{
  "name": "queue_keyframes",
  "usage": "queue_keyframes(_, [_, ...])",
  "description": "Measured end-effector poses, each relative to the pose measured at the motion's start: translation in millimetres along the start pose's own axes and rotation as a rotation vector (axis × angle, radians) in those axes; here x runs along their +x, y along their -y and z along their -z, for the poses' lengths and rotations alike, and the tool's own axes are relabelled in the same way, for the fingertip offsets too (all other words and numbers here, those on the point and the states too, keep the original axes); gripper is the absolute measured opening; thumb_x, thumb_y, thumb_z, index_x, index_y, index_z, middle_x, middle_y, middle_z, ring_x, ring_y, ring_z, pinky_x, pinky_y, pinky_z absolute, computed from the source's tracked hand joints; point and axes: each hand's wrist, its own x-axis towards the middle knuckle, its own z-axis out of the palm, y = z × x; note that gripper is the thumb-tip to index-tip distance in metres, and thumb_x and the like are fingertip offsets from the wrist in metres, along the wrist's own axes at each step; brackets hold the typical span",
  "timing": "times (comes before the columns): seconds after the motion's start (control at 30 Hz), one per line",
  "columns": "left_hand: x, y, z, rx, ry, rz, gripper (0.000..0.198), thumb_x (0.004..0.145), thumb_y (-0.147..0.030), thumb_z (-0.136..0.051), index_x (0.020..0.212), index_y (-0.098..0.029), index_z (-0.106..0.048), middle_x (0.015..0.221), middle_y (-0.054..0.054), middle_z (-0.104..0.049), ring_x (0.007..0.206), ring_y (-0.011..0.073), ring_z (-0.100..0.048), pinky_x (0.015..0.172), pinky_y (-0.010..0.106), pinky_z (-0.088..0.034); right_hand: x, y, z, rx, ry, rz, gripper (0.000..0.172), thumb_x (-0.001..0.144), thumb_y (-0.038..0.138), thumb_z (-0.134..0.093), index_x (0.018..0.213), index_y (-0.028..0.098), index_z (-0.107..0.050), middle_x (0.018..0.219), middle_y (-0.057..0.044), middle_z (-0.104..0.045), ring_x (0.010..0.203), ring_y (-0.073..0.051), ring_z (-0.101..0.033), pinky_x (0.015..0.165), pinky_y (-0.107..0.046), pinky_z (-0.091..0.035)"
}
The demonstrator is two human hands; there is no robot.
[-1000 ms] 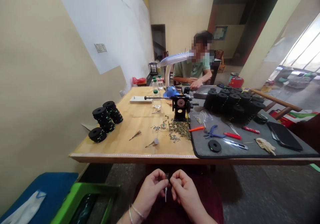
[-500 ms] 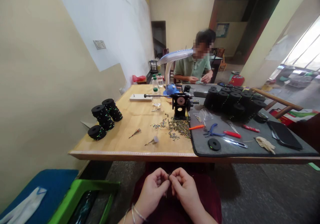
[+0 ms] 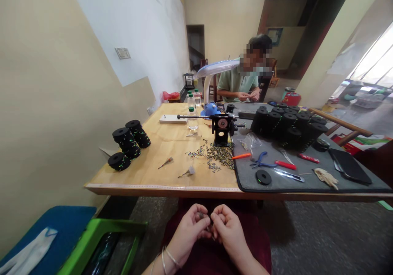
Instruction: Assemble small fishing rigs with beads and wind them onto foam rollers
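- Lower left: white cloth (image 3: 32,248) on blue seat (image 3: 66,215), beside green stool (image 3: 82,238).
- Left of frame: black spools (image 3: 124,144) with coloured bits, stacked on desk (image 3: 135,179).
- Bottom centre: left hand (image 3: 190,229) pinches small dark item (image 3: 201,215) between thumb and fingers, below desk's near edge; item too blurred to identify.
- Centre: loose pieces (image 3: 219,156) in front of black device (image 3: 221,134) with dial.
- Bottom centre, just right: right hand (image 3: 226,229), fingertips drawn in close to left hand's; cannot tell if gripping.
- Upper centre-right: co-worker (image 3: 233,82), green shirt.
- Right: blue pliers (image 3: 262,160), more spools (image 3: 288,123) on grey mat (image 3: 250,183).
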Motion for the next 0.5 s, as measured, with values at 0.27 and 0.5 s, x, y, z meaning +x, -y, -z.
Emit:
queue_keyframes(0.27, [4.8, 2.9, 4.5, -0.034, -0.017, 0.026, 0.025, 0.068, -0.030, -0.072, 0.071, -0.014, -0.053, 0.061, -0.002, -0.059, 0.055, 0.0099, -0.058, 0.051, 0.020, -0.045, -1.7, 1.4, 3.4, -0.004, -0.003, -0.051, 0.044, 0.069, 0.060, -0.062, 0.069, 0.019, -0.046, 0.036, 0.009, -0.047, 0.028, -0.003, -0.029, 0.031, -0.015, -0.019])
queue_keyframes(0.5, [6.0, 3.8, 6.0, -0.059, -0.074, 0.024, 0.026, 0.065, -0.031, -0.074, 0.070, -0.015, -0.054, 0.058, -0.002, -0.057, 0.055, 0.0099, -0.055, 0.050, 0.019, -0.044, -8.4, -0.7, 5.7, -0.066, 0.030, -0.091, 0.041, 0.072, 0.057, -0.058, 0.067, 0.020, -0.044, 0.036, 0.009, -0.048, 0.027, -0.002, -0.027, 0.031, -0.015, -0.016])
